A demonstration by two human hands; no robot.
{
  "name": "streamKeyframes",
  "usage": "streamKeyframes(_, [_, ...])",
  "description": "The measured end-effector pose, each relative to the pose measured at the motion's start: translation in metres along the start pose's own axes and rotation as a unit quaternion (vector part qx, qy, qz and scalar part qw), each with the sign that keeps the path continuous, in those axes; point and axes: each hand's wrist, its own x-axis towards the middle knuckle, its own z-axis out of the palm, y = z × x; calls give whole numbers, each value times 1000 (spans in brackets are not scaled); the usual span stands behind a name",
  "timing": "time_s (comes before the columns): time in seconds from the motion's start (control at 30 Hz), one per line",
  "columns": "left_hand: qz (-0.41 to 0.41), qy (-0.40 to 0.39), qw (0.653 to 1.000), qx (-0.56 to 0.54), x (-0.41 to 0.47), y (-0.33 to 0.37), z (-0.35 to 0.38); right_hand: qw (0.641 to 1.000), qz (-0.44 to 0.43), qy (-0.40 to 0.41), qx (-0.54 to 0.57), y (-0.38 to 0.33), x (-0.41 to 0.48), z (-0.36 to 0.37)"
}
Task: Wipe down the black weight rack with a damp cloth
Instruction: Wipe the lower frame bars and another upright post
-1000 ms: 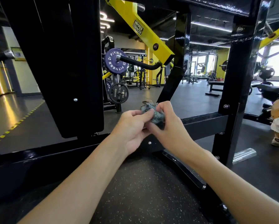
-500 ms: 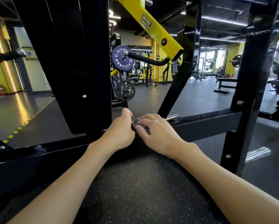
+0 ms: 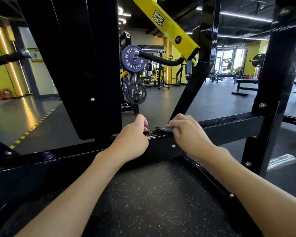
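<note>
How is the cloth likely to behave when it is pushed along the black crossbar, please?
Probably floppy: the cloth lies flat on the crossbar between the left hand and right hand. Likely light, since both hands merely pinch it. The bar's glossy paint suggests it may slide easily.

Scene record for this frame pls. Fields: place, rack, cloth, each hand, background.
place: gym, speckled rubber floor
rack: black weight rack, seen from close up, with its low crossbar in front
cloth: dark patterned cloth lying along the top of the crossbar, between the hands
left hand: left hand has its fingers curled on the cloth's left end
right hand: right hand pinches the cloth's right end
background: purple plate, black plate below it, yellow lever arm
</note>
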Motion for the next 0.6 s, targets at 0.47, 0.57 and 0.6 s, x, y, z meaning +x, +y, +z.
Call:
streamKeyframes(0.47, [53,12,994,92,13,20,16,998,45,-19,-48,14,-7,-7])
streamKeyframes(0.57, [51,-3,994,99,17,28,21,999,39,-17,-25,25,-6,-13])
streamKeyframes(0.6, [50,-5,994,97,19,30,22,998,52,-15,-30,30,-4,-16])
